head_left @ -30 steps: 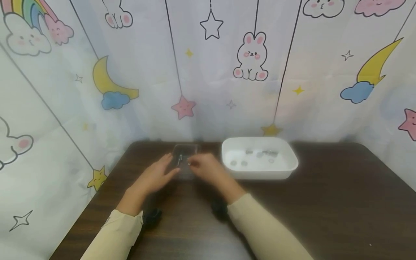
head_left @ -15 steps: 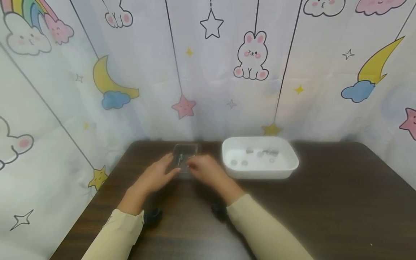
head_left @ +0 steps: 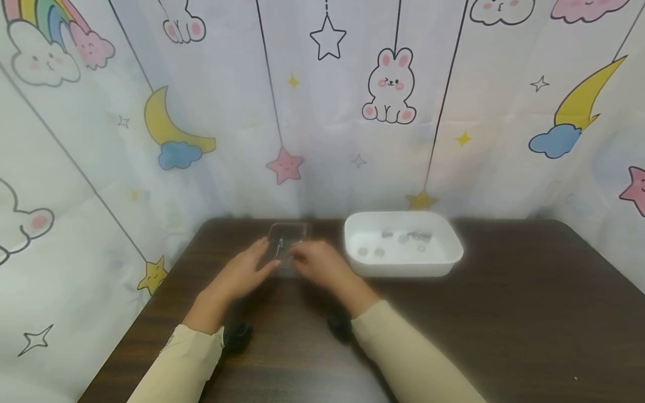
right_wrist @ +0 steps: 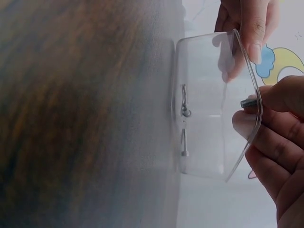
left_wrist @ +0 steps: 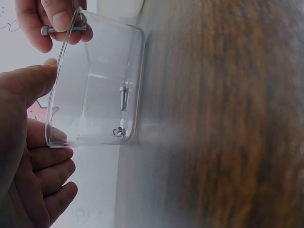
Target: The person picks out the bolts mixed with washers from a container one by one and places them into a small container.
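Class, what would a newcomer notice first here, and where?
The backdrop leaps out, its cartoon bunnies and stars rising behind the table. Next comes the white tray near the table's far edge; left of it, the right hand pinches a bolt at the rim of a clear box.

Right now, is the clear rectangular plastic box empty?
The box isn't empty: at least one slim silvery metal screw lies on its bottom, seen through the wall in both wrist views.
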{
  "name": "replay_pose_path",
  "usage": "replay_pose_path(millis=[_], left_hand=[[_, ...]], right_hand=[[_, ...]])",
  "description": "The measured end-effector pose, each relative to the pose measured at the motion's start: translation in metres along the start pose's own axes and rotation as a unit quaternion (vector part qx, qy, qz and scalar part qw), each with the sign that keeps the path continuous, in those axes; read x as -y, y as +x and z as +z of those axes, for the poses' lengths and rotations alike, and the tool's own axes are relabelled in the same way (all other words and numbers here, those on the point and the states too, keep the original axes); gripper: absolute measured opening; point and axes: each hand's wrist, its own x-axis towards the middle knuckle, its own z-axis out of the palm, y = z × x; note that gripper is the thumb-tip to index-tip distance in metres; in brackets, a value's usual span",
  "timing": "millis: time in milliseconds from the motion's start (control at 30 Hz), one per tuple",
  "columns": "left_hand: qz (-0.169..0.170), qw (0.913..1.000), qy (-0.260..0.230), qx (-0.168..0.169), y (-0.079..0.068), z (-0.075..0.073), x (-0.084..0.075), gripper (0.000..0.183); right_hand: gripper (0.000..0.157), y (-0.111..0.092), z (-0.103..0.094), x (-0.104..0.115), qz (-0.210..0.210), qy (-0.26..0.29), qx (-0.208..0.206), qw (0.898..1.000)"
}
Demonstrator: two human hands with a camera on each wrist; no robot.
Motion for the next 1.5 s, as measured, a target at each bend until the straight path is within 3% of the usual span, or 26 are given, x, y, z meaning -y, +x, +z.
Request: replay_pose_path(millis=[1133, 1500], left_hand=[[-0.005, 0.9999, -0.007, 0.007, 0.0000, -0.0004, -0.0001, 0.081], [-0.006, 0.9999, -0.003, 0.008, -0.0006, -0.0012, -0.0008, 0.080]], right_hand=[[0.020, -0.0025, -0.0021, 0.0016, 0.009, 0.015, 0.004, 1.000], [0.020, -0.0012, -0.0025, 0.0020, 0.030, 0.012, 0.027, 0.999]])
